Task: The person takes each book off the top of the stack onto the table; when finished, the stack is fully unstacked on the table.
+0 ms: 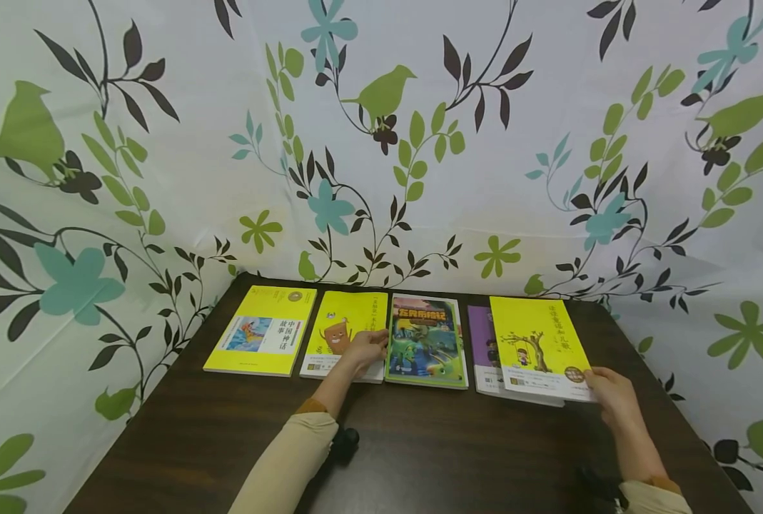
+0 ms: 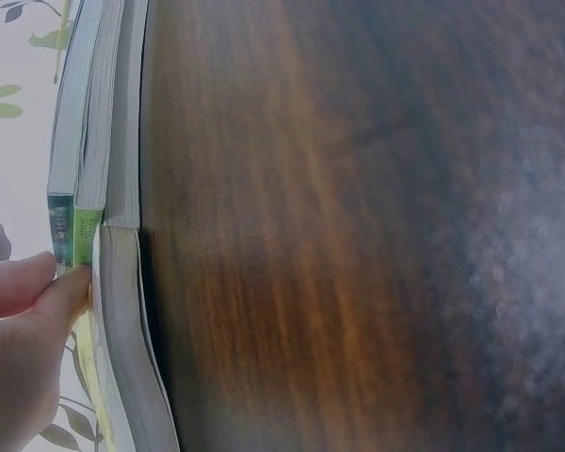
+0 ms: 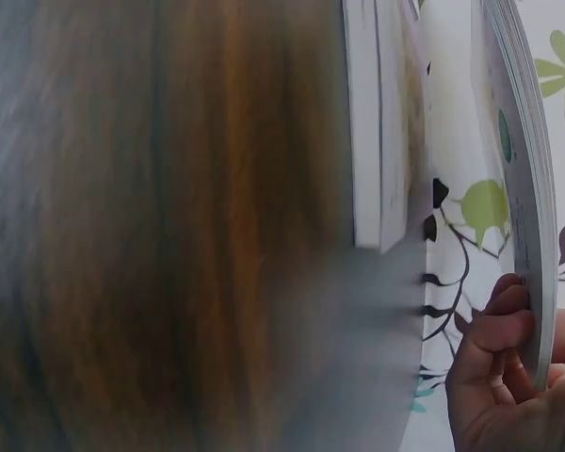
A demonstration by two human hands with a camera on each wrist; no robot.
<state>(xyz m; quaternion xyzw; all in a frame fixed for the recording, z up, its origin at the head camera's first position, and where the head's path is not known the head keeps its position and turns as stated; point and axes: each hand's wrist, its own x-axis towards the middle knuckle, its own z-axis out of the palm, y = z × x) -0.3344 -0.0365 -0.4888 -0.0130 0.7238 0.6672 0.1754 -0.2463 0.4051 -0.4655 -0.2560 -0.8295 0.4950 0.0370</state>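
Observation:
My right hand (image 1: 614, 396) grips a yellow book (image 1: 538, 339) with a tree and swing on its cover by the lower right corner. In the right wrist view this book is raised off the table, thumb and fingers on opposite faces. Partly beneath it in the head view lies a purple-and-white book (image 1: 482, 346). My left hand (image 1: 363, 350) reaches over another yellow book (image 1: 337, 335) with a brown cartoon figure. Its fingertips touch the left edge of a green illustrated book (image 1: 423, 341). That book tops a stack, whose dark and green spines (image 2: 86, 231) show in the left wrist view.
A yellow book with a blue picture (image 1: 262, 330) lies at the far left of the row. All stand on a dark wooden table (image 1: 458, 450), backed by a patterned cloth (image 1: 516, 178) with leaves and birds.

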